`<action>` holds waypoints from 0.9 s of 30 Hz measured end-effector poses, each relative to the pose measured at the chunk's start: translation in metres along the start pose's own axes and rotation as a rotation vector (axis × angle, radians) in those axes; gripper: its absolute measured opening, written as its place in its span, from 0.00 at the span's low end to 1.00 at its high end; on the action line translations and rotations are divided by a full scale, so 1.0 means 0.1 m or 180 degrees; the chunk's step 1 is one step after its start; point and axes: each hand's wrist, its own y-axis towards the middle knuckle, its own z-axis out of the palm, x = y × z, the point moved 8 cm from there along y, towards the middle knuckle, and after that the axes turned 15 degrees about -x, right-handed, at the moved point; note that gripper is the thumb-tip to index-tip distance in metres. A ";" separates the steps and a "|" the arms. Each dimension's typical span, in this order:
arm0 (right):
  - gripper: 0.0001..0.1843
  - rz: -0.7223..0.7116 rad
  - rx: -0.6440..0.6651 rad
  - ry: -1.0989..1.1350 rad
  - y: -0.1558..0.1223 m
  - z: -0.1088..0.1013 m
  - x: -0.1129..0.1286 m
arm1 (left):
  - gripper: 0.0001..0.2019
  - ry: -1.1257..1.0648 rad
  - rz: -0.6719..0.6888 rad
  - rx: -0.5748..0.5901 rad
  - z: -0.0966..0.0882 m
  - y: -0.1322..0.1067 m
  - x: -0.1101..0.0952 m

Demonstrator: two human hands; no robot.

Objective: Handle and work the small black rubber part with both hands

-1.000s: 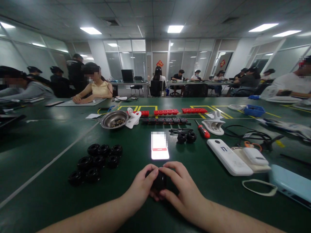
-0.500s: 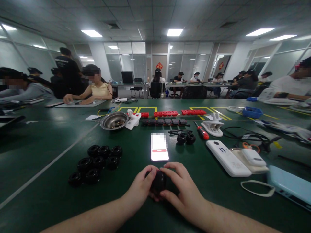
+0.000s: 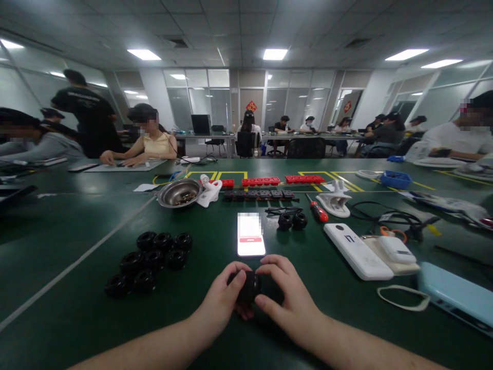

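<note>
Between my two hands, just in front of the lit phone (image 3: 251, 246), is a black round plastic part (image 3: 250, 288). My left hand (image 3: 224, 290) is closed around its left side, thumb on top and fingers underneath. At its right edge, the curved fingertips and thumb of my right hand (image 3: 287, 288) grip the rim. Several similar black ring-shaped parts (image 3: 154, 259) lie grouped to the left. Two more black round parts (image 3: 292, 221) sit right of the phone, beside a thin black cable (image 3: 284, 211).
A metal bowl (image 3: 162, 199) with small brass-coloured pieces stands back left. Red trays (image 3: 261, 181) and a row of black blocks (image 3: 260, 195) lie behind the phone. To the right are a screwdriver (image 3: 318, 209), white device (image 3: 356, 252) and light-blue case (image 3: 454, 293). Other people sit around.
The black part has turned slightly, so more of its rim shows by my right fingertips. The view has shifted a little; a standing person at back left has moved left.
</note>
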 end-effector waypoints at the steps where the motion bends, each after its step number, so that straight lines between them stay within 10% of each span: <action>1: 0.14 0.0011 0.0000 0.0012 0.00 0.00 -0.01 | 0.24 0.0021 -0.0031 0.0045 0.01 0.00 0.01; 27: 0.21 -0.0118 0.0136 0.0033 0.00 0.04 0.01 | 0.22 0.0107 -0.0277 -0.0020 0.00 0.03 0.02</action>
